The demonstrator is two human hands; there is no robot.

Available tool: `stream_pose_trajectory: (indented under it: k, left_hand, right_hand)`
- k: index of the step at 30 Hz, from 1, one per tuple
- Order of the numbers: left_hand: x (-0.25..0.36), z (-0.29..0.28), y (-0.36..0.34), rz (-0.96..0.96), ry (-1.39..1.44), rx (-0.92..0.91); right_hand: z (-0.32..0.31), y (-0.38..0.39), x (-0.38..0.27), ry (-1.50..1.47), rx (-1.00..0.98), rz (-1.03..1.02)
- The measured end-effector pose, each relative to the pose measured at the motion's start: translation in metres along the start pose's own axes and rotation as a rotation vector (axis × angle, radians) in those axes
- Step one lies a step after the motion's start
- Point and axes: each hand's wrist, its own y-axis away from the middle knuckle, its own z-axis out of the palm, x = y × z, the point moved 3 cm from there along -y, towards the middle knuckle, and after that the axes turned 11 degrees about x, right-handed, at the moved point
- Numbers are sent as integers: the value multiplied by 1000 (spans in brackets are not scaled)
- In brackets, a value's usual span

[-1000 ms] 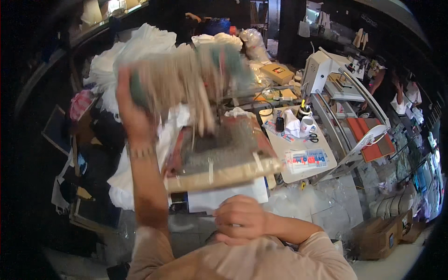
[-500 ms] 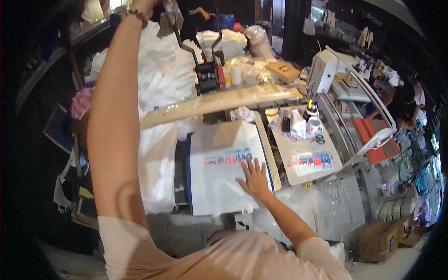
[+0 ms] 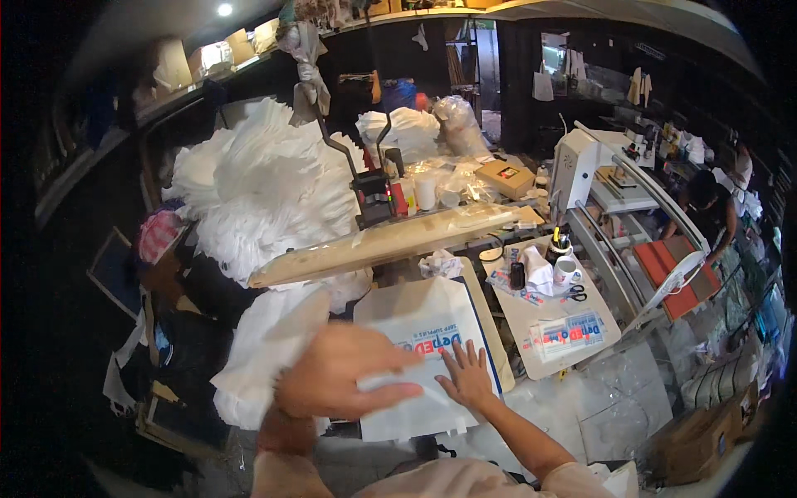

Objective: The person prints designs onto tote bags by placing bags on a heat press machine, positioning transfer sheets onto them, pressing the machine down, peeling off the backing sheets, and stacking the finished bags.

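Observation:
A flat white sheet [image 3: 398, 398] printed in blue and red, apparently a fabric bag, lies on a board in front of me. My right hand [image 3: 463, 373] rests on it near the print, fingers spread. Above its left part, my left hand [image 3: 344, 373] is blurred, thumb and fingers apart, holding nothing visible. Behind the sheet a raised wooden screen frame [image 3: 386, 245] runs crosswise, with a black bent-handle clamp [image 3: 374, 199] at its back. A loose stack of white fabric [image 3: 249, 183] fills the left, with more white sheets [image 3: 249, 390] beside my left arm.
A side board [image 3: 531, 361] holds printed pieces, scissors, a mug and markers. A white press machine [image 3: 573, 174] with a red platen [image 3: 668, 274] stands right; a person [image 3: 706, 199] works beyond it. A small cardboard box [image 3: 502, 178] lies behind. A larger carton [image 3: 697, 440] sits low at right.
The screen frame has been raised, uncovering the printed sheet. My left hand has come down from high at the back. My right hand has moved forward onto the sheet. The view has shifted.

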Motion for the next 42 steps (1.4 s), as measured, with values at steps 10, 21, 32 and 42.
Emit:
stream_pose_trajectory:
  k: [10,21,32,42]
  left_hand:
    - [-314,223,236,-797,-484,267]
    - [-310,219,223,-846,-202,521]
    - [-211,252,195,-570,175,-110]
    - [-211,242,160,-680,330,263]
  right_hand:
    - [-1,-7,40,-100,171,84]
    - [-8,0,47,-348,218,317]
    - [0,4,56,-415,295,308]
    - [-5,8,61,-403,362,346]
